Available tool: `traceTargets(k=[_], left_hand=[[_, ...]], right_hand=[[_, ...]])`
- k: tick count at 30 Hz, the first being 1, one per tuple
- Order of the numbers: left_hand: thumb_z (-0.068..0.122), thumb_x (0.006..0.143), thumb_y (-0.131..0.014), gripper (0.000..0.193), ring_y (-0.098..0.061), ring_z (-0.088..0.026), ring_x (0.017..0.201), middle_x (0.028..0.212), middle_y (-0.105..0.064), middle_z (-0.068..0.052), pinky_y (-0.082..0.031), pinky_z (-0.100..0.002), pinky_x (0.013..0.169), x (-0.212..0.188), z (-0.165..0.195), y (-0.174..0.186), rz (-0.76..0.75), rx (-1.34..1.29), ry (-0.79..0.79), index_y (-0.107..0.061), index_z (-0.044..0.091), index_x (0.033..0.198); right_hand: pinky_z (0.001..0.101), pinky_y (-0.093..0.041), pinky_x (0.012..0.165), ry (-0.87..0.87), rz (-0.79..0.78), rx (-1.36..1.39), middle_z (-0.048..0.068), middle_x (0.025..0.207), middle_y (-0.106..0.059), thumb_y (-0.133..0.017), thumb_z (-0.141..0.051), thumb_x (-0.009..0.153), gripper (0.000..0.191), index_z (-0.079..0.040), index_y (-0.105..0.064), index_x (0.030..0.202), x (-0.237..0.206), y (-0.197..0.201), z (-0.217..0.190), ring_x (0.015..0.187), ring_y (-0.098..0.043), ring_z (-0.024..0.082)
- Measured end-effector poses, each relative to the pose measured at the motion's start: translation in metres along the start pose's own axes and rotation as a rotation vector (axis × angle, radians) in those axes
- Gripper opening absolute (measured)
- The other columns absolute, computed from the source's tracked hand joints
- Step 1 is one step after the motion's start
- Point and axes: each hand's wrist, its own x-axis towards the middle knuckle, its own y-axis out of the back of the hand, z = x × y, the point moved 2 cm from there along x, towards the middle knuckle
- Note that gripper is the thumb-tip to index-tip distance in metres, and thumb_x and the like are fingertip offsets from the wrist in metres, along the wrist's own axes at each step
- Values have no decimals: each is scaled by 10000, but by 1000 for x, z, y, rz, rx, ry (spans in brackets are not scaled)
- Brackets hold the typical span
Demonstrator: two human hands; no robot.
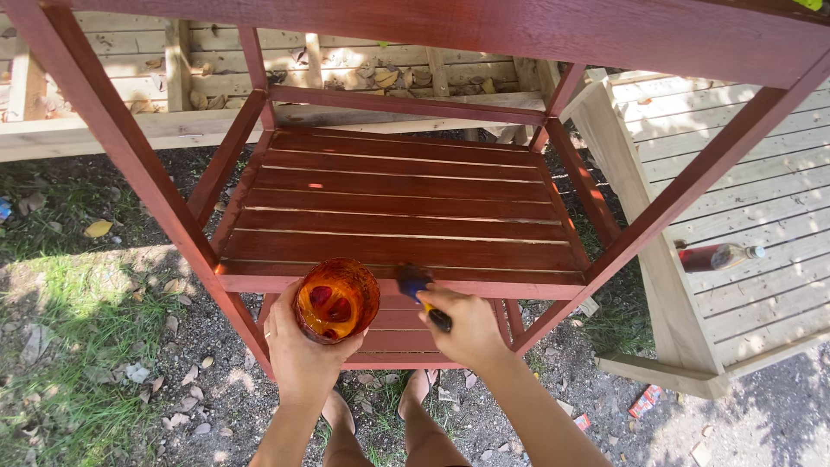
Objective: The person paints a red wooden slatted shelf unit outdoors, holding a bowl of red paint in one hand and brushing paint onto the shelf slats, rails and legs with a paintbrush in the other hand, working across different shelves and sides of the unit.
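Observation:
My left hand (pixel 298 355) grips a clear cup (pixel 336 300) of red-orange stain, held upright just in front of a red-stained wooden shelf frame (pixel 138 164). My right hand (pixel 471 329) is closed on a paintbrush (pixel 421 294) with a dark handle. Its bristle end rests on the front rail of the slatted shelf (pixel 398 207). The slats are stained dark red with pale gaps between them. A lower shelf shows behind my hands. My bare feet stand on the dirt below.
A bottle (pixel 718 256) of red liquid lies on the pale wooden deck (pixel 743 156) at right. Unpainted wooden planks and a pallet with dry leaves lie behind the frame. Grass, dirt and leaves cover the ground at left.

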Motion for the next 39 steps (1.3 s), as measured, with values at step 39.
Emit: traceTargets(k=[39], left_hand=[[234, 479, -965, 980, -620, -344, 1175, 1238, -624, -167, -490, -459, 1049, 26, -116, 135, 245, -70, 50, -546, -6, 1332]], right_hand=[[344, -579, 577, -194, -259, 323, 125, 784, -781, -769, -302, 893, 276, -162, -795, 1128, 60, -187, -162, 597, -710, 197]])
